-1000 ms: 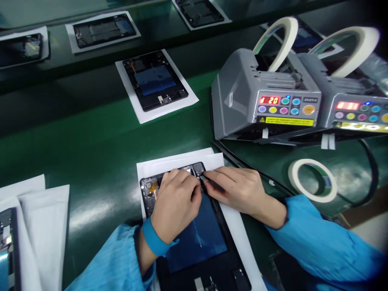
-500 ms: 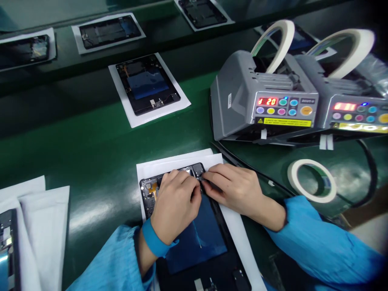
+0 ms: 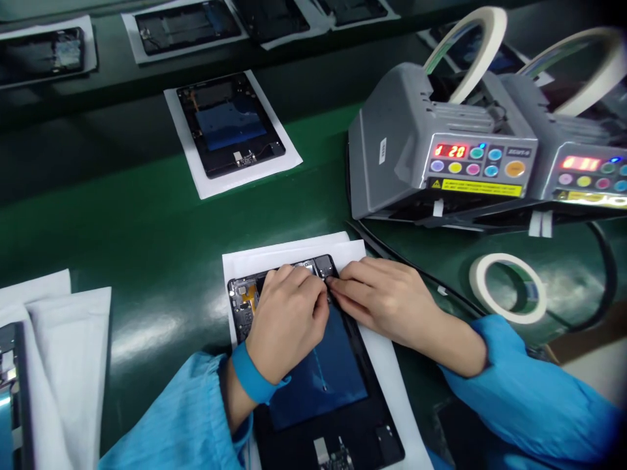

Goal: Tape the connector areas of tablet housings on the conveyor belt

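An opened tablet (image 3: 337, 405) lies on white sheets (image 3: 294, 248) in front of me, with a blue film over its middle and bare circuitry at its ends. My left hand (image 3: 291, 313), a blue band (image 3: 252, 375) round its wrist, curls over the tablet's upper part with thumb and fingers together. Beside it, my right hand (image 3: 386, 294) pinches close to the upper right corner. What either hand holds is hidden or too small to make out. Below my left hand a thin cable (image 3: 319, 369) runs down across the blue film.
Two grey tape dispensers (image 3: 392, 156) with lit displays stand at right. A loose tape roll (image 3: 477, 281) lies before them, near a black cable (image 3: 416, 267). Another tablet (image 3: 230, 124) sits ahead, with several more along the back. White sheets (image 3: 81, 352) and part of a device are at left.
The view has shifted slightly, and one more tablet shows in the back row. My right fingers are closer together at the tablet's corner. The left hand keeps nearly the same pose.
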### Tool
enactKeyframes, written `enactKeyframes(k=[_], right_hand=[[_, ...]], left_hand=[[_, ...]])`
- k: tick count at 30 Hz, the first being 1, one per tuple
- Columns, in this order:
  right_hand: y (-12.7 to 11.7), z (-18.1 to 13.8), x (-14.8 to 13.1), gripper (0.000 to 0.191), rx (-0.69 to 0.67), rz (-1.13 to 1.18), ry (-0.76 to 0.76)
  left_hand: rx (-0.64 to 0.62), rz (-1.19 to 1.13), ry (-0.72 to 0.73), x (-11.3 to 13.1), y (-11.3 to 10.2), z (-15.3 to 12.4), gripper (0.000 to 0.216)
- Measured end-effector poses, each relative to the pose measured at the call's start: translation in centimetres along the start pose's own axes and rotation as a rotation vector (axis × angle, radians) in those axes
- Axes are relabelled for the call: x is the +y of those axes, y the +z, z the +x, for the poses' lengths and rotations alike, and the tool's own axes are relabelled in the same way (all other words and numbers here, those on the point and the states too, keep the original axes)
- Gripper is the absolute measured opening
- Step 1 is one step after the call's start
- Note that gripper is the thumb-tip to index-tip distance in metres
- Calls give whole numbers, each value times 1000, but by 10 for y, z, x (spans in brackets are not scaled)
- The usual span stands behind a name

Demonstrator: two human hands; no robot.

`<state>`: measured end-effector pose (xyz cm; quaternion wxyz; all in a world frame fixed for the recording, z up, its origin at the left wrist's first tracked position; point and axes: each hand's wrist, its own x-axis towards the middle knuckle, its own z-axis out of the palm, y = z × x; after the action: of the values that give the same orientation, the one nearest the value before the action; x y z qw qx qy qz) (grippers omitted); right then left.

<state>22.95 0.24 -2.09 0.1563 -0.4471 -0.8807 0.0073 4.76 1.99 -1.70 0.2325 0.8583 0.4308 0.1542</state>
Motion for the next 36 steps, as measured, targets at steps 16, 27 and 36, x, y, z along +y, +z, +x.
enactKeyframes(k=[16, 27, 36], right_hand=[[-3, -37, 12, 28, 181, 225, 52], [-22, -106, 5, 31, 297, 186, 214], [-16, -110, 6, 27, 279, 140, 237]], left_hand=[[17, 136, -28, 10, -11, 15, 18], [60, 214, -28, 9, -4, 17, 18], [56, 234, 12, 7, -4, 17, 15]])
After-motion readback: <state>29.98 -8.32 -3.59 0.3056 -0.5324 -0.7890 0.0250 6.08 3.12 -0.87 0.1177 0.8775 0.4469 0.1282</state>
